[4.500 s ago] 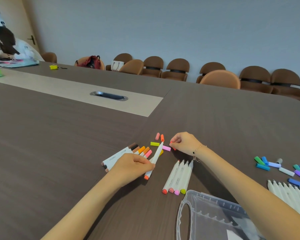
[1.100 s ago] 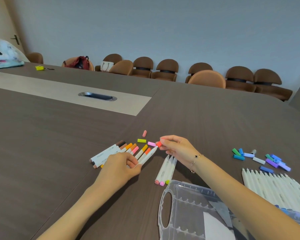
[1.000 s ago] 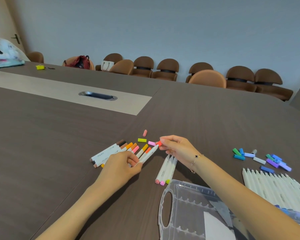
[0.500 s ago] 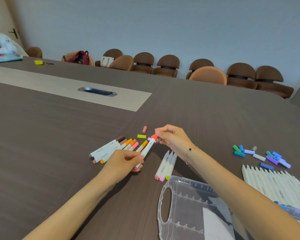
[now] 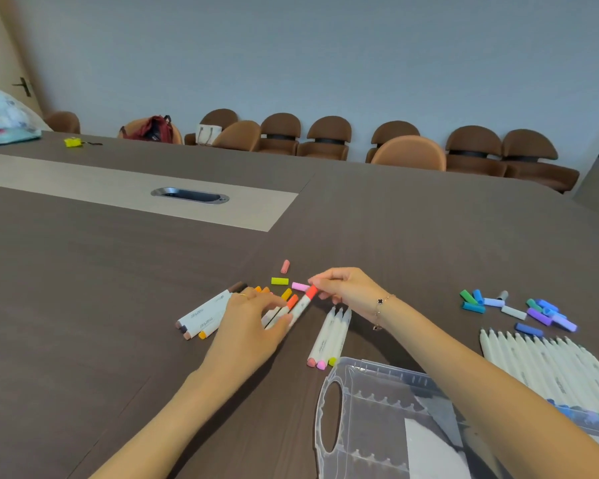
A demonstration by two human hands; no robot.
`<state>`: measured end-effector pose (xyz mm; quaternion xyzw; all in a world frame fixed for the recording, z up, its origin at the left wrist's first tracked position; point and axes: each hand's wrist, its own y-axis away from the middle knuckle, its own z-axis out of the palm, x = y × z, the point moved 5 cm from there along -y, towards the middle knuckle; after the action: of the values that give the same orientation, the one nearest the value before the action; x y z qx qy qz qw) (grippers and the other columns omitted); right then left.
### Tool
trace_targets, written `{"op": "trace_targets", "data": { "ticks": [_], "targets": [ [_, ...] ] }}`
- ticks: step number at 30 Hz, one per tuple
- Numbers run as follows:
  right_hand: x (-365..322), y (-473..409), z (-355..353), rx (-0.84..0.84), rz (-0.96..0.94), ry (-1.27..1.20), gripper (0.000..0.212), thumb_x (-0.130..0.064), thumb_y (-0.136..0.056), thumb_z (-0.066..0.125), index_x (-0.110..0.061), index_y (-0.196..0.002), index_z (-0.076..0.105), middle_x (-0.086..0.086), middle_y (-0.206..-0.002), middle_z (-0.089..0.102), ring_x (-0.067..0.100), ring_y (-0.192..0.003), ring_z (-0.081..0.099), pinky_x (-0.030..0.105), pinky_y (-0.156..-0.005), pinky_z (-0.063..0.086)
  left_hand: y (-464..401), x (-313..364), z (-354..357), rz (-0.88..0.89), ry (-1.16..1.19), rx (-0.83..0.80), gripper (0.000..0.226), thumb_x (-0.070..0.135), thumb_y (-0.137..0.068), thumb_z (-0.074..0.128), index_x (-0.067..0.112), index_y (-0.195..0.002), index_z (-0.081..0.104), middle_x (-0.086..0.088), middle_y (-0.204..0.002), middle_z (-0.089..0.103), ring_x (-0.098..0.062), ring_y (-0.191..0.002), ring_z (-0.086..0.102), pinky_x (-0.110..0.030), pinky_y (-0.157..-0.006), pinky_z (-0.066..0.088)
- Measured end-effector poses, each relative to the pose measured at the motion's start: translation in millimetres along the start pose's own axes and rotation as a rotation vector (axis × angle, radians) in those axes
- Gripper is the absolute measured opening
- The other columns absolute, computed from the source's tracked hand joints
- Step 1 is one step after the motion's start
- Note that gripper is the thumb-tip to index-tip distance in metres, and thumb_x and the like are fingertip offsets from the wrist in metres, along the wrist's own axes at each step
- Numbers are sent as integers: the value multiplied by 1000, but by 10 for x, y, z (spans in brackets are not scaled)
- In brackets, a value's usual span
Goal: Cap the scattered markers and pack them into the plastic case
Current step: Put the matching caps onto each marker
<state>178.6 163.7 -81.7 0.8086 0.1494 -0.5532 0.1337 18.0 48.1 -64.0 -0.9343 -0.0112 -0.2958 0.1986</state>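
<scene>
Red cap (image 5: 311, 292) is on the marker (image 5: 300, 307) we pinch with our right hand (image 5: 348, 288) and left hand (image 5: 253, 326), beside the capped row (image 5: 208, 314); three markers (image 5: 329, 337), loose caps (image 5: 280, 281) and the empty case (image 5: 388, 420) remain.

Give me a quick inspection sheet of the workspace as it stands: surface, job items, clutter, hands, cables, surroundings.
Surface: dark wood-grain table with a pale inlay strip and a metal grommet.
Job's things: red-capped marker held at both ends; capped markers at left; three markers near the clear plastic case; row of white markers at right.
Clutter: loose yellow cap, pink cap, salmon cap; blue, green and purple caps.
Hands: left hand holds the marker's barrel; right hand pinches its cap.
Cables: nothing seen.
Surroundings: brown chairs along a grey-blue wall; red bag on one.
</scene>
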Motion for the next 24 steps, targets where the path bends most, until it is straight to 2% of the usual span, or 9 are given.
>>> {"op": "trace_targets", "data": {
  "ticks": [2,4,6,8,11,14,18,21,24],
  "targets": [
    [19,-20,15,-24,3,49,24,-26,-92,57,-12,-107,71,6,-102,67,10,-82,58,17,-64,45,-1,103,35,45,-25,31,14,32,-85,67,28,-98,69,13,-95,54,-5,-93,48,-19,-79,40],
    [13,-47,19,-49,3,83,25,-26,-93,57,-12,-107,71,7,-104,67,10,-83,57,17,-63,44,9,235,80,92,-25,38,7,34,-84,67,28,-87,69,15,-86,53,-4,-85,48,-13,-71,36],
    [-17,-82,11,-59,-14,130,25,-28,-92,57,-14,-107,71,4,-105,67,10,-82,55,17,-63,43,31,304,187,73,9,-70,11,38,-83,67,28,-79,68,17,-74,58,-2,-73,54,-9,-62,34],
    [-33,-132,-16,-41,-36,184,25,-29,-92,58,-16,-110,70,0,-108,65,9,-82,56,15,-63,43,51,286,318,11,10,-200,15,41,-81,67,28,-76,69,14,-68,61,-2,-67,58,-11,-58,37],
    [-31,-233,-108,52,-61,230,22,-23,-92,59,-15,-110,69,1,-115,64,8,-90,57,16,-72,47,55,213,389,-73,-1,-310,19,43,-81,67,26,-74,69,12,-65,65,-3,-67,61,-16,-63,49],
    [-67,-359,-182,129,-107,379,20,-19,-92,58,-15,-108,69,2,-118,64,10,-102,57,23,-88,46,44,189,381,-95,-22,-369,15,39,-82,64,26,-77,70,9,-70,69,-4,-73,64,-22,-74,55],
    [-244,-566,-44,70,-275,761,29,-14,-95,52,-21,-121,61,0,-132,56,17,-122,50,28,-101,41,60,164,345,-80,-126,-383,13,36,-81,66,24,-85,69,6,-82,66,-7,-75,60,-17,-68,51],
    [-302,-769,237,-47,-446,1045,40,-9,-94,53,-29,-129,55,-3,-141,48,19,-127,46,29,-102,42,85,156,338,-48,-178,-381,19,36,-79,66,22,-90,69,5,-88,64,-8,-80,59,-18,-69,51],
    [-200,-955,426,-142,-493,1190,47,-5,-93,54,-29,-133,51,-2,-145,45,22,-126,47,33,-101,46,63,96,299,-75,-117,-365,16,36,-78,65,24,-89,68,9,-85,61,-6,-77,56,-15,-67,49]
  ]
}}
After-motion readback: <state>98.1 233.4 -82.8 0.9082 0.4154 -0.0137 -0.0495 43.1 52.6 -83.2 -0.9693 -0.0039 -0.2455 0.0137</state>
